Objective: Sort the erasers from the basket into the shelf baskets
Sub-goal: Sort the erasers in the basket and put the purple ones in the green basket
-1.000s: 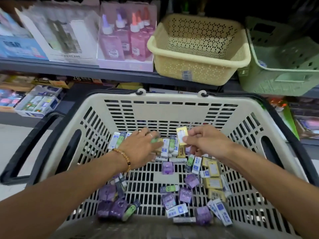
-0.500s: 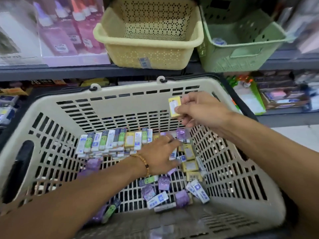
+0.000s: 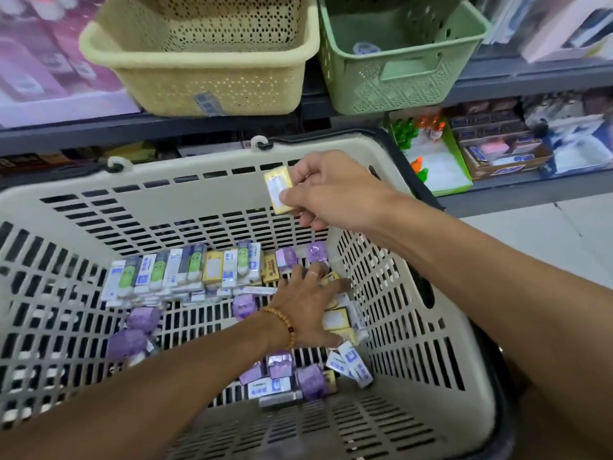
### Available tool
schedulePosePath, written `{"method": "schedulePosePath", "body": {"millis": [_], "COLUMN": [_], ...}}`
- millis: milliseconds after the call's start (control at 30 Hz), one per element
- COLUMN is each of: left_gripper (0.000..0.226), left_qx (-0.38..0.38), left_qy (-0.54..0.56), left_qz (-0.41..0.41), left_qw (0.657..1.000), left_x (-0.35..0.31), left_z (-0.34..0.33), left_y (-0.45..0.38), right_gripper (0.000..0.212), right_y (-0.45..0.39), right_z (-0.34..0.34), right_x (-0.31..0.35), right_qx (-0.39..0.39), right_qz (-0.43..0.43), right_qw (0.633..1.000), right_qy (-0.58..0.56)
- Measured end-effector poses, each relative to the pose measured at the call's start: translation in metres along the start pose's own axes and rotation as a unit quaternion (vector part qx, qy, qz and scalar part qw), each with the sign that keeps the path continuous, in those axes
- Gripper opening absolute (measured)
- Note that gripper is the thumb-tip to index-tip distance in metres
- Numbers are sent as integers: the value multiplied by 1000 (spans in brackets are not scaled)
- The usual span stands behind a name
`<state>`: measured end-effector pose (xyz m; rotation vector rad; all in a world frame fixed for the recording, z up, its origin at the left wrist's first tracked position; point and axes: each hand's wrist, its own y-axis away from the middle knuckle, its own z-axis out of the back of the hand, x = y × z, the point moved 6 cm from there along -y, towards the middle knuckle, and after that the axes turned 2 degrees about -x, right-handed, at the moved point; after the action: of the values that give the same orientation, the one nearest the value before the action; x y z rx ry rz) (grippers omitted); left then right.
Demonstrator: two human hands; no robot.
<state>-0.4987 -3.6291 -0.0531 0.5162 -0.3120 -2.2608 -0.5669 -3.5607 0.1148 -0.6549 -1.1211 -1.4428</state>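
The right hand (image 3: 331,190) pinches a small yellow-wrapped rectangular eraser (image 3: 278,191) between thumb and fingertips, holding it upright above the far rim of the large beige slotted plastic shopping basket (image 3: 199,197). The pale yellow perforated shelf basket (image 3: 205,61) sits directly above and beyond it on the grey metal shelf (image 3: 149,126), with the light green perforated shelf basket (image 3: 398,61) just beside it to the right.

The step in hand looks like carrying this eraser up to a shelf basket. By colour, the yellow one seems the likely match. To do it well, the person should keep the pinch firm, lift clear of the yellow rim before letting go, and release low inside so the eraser does not bounce out.

The left hand (image 3: 308,303), wearing a beaded bracelet (image 3: 282,327), lies with fingers spread on the loose erasers (image 3: 185,270) on the shopping basket floor; whether it grips one cannot be told.

The eraser wrappers carry white label panels and blue print, but motion blur leaves nothing readable. A barcode sticker (image 3: 207,102) on the yellow basket's front is equally illegible.
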Motion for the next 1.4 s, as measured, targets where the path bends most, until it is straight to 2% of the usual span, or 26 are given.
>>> {"method": "schedulePosePath", "body": {"millis": [100, 167, 267, 367, 667, 867, 1000, 1067, 1167, 1267, 1400], "left_gripper": [109, 108, 102, 112, 85, 64, 43, 38, 46, 46, 42], "left_qx": [45, 33, -5, 18, -8, -66, -89, -102, -105, -92, -78], "left_qy": [-21, -65, -73, -108, -84, 7, 120, 211, 358, 479, 603], "left_qz": [-42, -86, -97, -117, -85, -11, -10, -8, 16, 36, 133], "left_qw": [998, 994, 993, 987, 993, 998, 989, 972, 928, 872, 783], "left_x": [-8, -14, -20, -22, -9, 1, 6, 7, 8, 8, 33], "left_z": [-2, -7, -6, -7, 6, 18, 25, 31, 41, 54, 60], "left_y": [1, 7, 9, 7, -8, -23, -26, -24, -17, 4, 57], "right_gripper": [11, 9, 8, 8, 6, 9, 8, 7, 9, 11, 12], "right_y": [-2, -2, -1, -1, -16, -17, -17, -19, -23, -26, -25], "right_z": [-3, -4, -4, -4, -3, -9, -11, -7, -2, -2, -11], "right_x": [2, 1, -1, -1, 6, -3, -9, -12, -13, -12, -15], "right_qx": [1, 6, 6, 7, 18, 57, 70, 59, 39, 29, 47], "right_qz": [7, 5, 6, 13, 31, 4, -10, -20, -27, -26, -37], "right_qw": [1000, 1000, 1000, 999, 999, 998, 997, 997, 998, 999, 997], "right_qy": [5, 11, 21, 28, 37, 37, 35, 39, 33, 30, 42]}}
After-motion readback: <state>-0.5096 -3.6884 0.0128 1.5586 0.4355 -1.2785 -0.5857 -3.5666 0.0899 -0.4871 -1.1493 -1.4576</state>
